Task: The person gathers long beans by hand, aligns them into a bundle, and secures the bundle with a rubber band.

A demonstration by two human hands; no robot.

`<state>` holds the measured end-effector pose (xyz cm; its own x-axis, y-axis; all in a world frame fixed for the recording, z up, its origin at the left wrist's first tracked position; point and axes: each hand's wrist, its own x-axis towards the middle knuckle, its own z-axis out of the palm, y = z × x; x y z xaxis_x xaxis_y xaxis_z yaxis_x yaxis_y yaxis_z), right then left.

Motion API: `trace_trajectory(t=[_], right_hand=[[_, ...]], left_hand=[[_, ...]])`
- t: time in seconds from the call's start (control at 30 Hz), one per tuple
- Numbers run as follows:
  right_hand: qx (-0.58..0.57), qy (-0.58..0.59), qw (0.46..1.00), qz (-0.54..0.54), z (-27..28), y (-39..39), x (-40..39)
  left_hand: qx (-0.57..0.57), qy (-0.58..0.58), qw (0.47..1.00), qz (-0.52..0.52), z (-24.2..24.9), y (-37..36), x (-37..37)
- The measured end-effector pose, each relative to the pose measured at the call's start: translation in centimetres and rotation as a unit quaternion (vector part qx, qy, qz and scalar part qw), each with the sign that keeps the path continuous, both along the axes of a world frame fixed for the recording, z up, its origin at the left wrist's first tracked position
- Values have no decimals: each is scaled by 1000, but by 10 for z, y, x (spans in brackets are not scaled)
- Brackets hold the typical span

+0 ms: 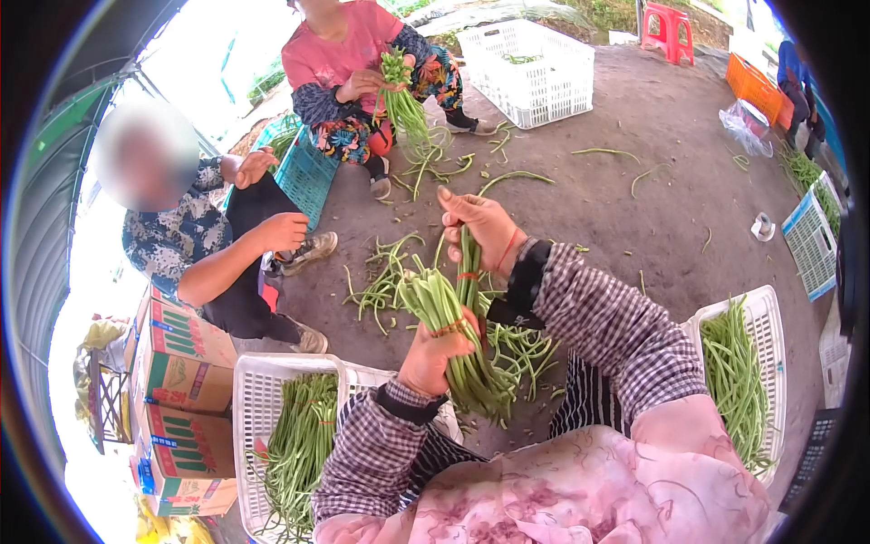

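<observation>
One fanned, banded bean bundle (475, 370)

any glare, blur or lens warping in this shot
Head view: fisheye curving with dark rounded edges; head view: daylight burnt to white beyond the cartons; head view: round blur over the leftmost person's head; head view: bean bundle in the left hand fairly crisp.
</observation>
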<state>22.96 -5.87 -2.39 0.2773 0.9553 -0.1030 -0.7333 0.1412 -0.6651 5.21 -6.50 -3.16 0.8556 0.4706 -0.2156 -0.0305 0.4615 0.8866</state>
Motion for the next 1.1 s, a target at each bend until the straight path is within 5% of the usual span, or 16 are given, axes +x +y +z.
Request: trace_trajectory(t=[0.2,0.3,0.33,0.4,0.6,0.7,0.87,0.93,1.0,1.07,1.1], right_hand=[[120,-56,990,-39,1,-2,15],[89,-327,921,-189,-2,-7,12],[90,-330,921,-188,-5,-8,10],[180,-696,658,-223,-6,-20,6],[92,-720,679,-108,-5,-33,-11],[87,-800,586,-101,-10,-35,-13],[38,-833,548,-73,-26,-31,-3],[27,-786,617,-42,-35,-31,1],[47,-803,592,-46,-75,-12,12],[108,-620,776,-40,-104,-4,20],[61,-770,634,-37,-62,-25,10]], left_hand=[[-73,-57,995,38,-3,1,-7],[-57,-60,995,64,-10,10,-7],[-32,-54,995,73,-9,11,-6],[-18,-56,996,72,-7,10,-6],[47,-65,994,79,-23,17,-1],[129,-52,986,92,-15,11,3],[209,-5,976,51,-21,9,11],[256,21,966,39,-25,7,15],[285,34,957,43,-26,5,19],[341,68,937,30,-29,6,20],[346,79,935,25,-29,6,20]])
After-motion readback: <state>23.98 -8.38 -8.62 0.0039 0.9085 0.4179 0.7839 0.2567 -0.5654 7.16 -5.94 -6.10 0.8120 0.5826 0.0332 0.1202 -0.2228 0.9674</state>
